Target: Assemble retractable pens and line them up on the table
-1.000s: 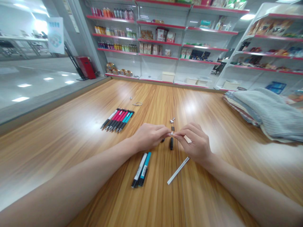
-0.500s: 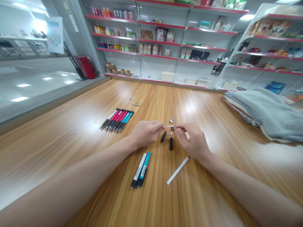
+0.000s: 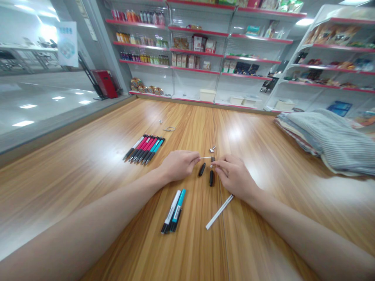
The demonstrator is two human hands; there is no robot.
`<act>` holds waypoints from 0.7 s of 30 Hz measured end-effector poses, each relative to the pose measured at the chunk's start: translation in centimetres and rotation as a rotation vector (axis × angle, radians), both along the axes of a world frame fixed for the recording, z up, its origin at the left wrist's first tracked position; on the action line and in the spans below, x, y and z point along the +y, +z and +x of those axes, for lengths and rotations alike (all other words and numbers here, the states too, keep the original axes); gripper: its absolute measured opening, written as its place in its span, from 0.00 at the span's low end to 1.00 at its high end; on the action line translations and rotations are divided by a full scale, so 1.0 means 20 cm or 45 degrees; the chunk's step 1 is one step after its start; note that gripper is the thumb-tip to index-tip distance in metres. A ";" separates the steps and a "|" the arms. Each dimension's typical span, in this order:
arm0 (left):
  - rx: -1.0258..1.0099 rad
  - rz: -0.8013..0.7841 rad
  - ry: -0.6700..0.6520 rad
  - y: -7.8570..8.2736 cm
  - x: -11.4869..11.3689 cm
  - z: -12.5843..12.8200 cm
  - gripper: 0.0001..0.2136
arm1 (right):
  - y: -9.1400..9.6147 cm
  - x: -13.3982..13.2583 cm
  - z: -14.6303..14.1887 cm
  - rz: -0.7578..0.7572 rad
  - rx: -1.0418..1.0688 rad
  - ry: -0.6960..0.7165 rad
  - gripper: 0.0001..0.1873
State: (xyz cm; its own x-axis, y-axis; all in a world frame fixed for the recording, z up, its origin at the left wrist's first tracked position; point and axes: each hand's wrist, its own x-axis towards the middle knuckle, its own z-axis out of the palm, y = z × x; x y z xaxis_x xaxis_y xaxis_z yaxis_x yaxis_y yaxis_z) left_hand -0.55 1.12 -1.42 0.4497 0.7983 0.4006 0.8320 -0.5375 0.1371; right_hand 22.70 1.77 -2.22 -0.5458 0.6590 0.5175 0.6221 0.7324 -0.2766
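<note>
Thin white refill [image 3: 206, 157]: level just above the table [image 3: 88, 168], one end pinched in the left hand [image 3: 178, 166]. I judge it light, slender, bendy and slick, so best gripped gently near an end. The right hand [image 3: 234, 177] is close by but not touching the left, fingertips curled at the refill's free tip. Whether they clamp anything I cannot tell: too small, blurred. Black pen pieces [image 3: 202, 169] lie just beneath.

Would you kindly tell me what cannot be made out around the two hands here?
Head view:
- thin white rod: its near end is hidden in the grip of the left hand.
- right hand: whether it pinches anything is too small to tell.
- small silver metal parts: too tiny to identify.
- packaged goods on the red-edged shelves: labels too small and blurred.
</note>
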 end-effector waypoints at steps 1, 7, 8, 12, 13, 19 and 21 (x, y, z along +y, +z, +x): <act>0.004 -0.001 -0.002 0.00 0.00 0.00 0.13 | 0.00 0.00 0.00 -0.008 -0.010 -0.004 0.12; 0.031 -0.006 0.011 0.01 0.00 0.00 0.13 | 0.00 0.01 0.00 -0.042 -0.037 -0.048 0.09; 0.035 -0.011 0.015 0.01 0.00 0.00 0.13 | 0.00 0.00 0.00 -0.041 -0.040 -0.048 0.09; 0.038 -0.019 0.011 0.01 -0.01 0.01 0.14 | 0.00 0.00 0.00 -0.043 -0.045 -0.053 0.07; 0.038 -0.019 0.009 0.01 -0.01 0.01 0.14 | 0.00 0.00 0.00 -0.046 -0.044 -0.057 0.07; 0.060 -0.060 0.028 0.02 -0.01 0.00 0.14 | 0.01 0.00 0.00 -0.072 -0.042 -0.064 0.04; 0.071 -0.070 0.034 0.02 -0.01 0.01 0.14 | 0.01 0.00 0.00 -0.083 -0.045 -0.070 0.03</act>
State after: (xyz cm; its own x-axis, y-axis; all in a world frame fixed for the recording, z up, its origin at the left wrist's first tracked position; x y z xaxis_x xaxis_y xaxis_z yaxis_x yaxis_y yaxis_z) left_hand -0.44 0.87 -1.03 0.4485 0.8305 0.3305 0.8532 -0.5080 0.1187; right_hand 22.60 1.82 -2.05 -0.5246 0.7203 0.4538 0.6712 0.6779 -0.2999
